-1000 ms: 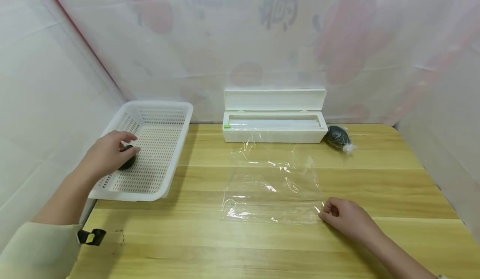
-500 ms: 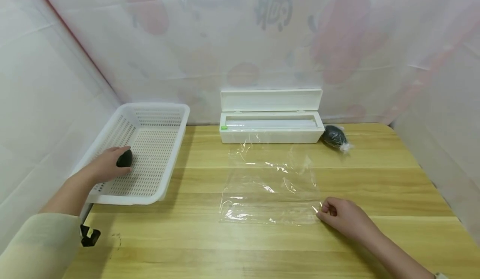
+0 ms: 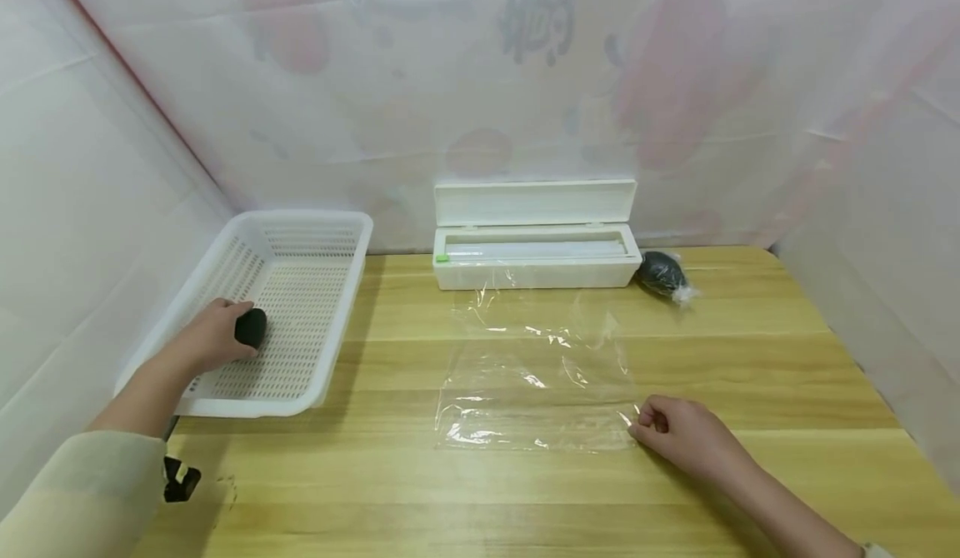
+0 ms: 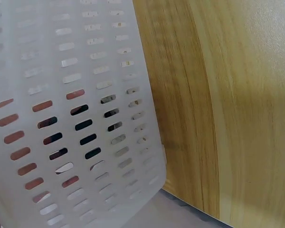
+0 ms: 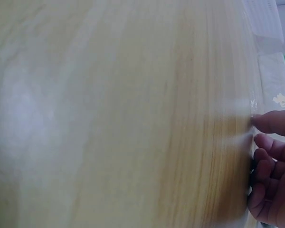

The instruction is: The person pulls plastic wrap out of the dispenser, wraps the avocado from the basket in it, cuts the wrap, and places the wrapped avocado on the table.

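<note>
Inside the white basket [image 3: 341, 325], my left hand [image 3: 213, 337] grips a dark oval avocado [image 3: 251, 327] between thumb and fingers. In the left wrist view the basket's slotted wall [image 4: 104, 142] covers most of that hand, with dark and skin-toned patches showing through the slots. A sheet of clear cling film [image 3: 532, 383] lies on the table, drawn out from a white dispenser box [image 3: 536, 275] whose lid stands up. At the sheet's near right corner, my right hand [image 3: 693, 437] pinches the film's edge; the right wrist view shows its curled fingers [image 5: 270, 166] low over the wood.
Beside the dispenser's right end lies another dark oval avocado [image 3: 662, 275] wrapped in film with a twisted end. A green slider [image 3: 442, 258] sits on the box's front left edge. Fabric walls [image 3: 360, 108] enclose the wooden table [image 3: 450, 500] at the back and sides.
My left hand has settled lower around the avocado, turning it slightly within the basket. The right hand keeps its pinch on the film corner. The head view has shifted a little.
</note>
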{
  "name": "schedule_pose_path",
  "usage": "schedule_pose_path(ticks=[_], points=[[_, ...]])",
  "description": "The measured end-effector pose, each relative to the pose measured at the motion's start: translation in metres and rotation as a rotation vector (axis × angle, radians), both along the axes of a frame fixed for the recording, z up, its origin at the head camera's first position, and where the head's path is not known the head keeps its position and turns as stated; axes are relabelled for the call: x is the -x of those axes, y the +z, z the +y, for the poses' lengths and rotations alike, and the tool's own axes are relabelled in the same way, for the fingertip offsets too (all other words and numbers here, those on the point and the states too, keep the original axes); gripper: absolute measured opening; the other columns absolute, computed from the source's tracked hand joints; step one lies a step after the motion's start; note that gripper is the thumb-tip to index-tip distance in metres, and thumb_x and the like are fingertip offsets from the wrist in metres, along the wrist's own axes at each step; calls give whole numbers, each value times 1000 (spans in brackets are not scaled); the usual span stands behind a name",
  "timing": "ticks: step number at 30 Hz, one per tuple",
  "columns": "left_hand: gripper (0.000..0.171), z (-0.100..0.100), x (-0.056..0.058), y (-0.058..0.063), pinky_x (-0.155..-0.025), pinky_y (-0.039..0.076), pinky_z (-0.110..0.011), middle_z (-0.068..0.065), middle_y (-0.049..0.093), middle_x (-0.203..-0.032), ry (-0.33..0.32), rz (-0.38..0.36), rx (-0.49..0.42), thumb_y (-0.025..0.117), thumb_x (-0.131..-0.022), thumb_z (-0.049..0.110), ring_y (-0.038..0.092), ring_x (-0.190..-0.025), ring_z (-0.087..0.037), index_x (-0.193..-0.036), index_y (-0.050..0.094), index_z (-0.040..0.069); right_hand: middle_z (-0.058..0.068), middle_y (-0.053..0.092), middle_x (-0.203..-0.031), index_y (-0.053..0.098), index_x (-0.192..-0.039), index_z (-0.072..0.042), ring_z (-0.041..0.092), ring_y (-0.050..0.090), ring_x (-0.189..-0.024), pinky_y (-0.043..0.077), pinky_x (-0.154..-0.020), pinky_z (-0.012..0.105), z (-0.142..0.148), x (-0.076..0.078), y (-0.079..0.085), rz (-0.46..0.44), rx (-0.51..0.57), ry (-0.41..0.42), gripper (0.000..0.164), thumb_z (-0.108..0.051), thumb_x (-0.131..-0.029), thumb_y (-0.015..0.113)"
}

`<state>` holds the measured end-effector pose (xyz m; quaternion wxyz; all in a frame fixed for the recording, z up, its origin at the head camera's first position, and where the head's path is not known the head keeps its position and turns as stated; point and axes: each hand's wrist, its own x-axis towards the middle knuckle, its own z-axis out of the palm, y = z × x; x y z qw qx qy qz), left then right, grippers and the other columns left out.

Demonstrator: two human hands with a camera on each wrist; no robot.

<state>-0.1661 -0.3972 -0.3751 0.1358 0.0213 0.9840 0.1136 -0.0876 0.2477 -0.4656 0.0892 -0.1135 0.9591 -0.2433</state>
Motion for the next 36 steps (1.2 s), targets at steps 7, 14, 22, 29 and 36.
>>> schedule_pose_path(ticks=[7,14,22,29,36], points=[[83,-3,3,-6,-82,47,-62,-45,40,-130,-9,-17,-4,79,-76,14,49,-108,-54,-140,35,-16,-10,48,-63,58,-78,-23,4,39,-56,33,-54,23,0,0,-2,0,1,1,20,-32,-88,73],[83,-1,3,-12,-78,50,-53,-38,54,-119,-20,-90,-44,86,-73,27,58,-101,-47,-130,40,-11,-10,48,-63,58,-78,-23,5,39,-56,34,-55,23,0,0,-3,-9,-4,-2,20,-33,-88,72],[94,1,1,-10,-80,49,-55,-36,58,-116,-20,-92,32,84,-72,43,59,-99,-45,-131,43,-18,-10,48,-64,58,-78,-24,5,40,-56,33,-55,24,1,1,-4,-18,1,-10,21,-35,-88,72],[67,13,6,8,-64,49,-41,-27,64,-109,-16,76,-29,78,-80,31,62,-84,-31,-127,51,-7,-10,48,-63,58,-77,-24,5,40,-56,34,-55,24,0,1,-3,-14,3,-11,20,-34,-88,72],[64,58,16,51,-60,47,-40,-22,61,-117,-75,260,-65,77,-82,30,61,-88,-32,-135,51,3,-10,48,-63,58,-77,-24,5,40,-56,34,-56,24,0,1,-4,-5,-8,-12,21,-35,-88,72]])
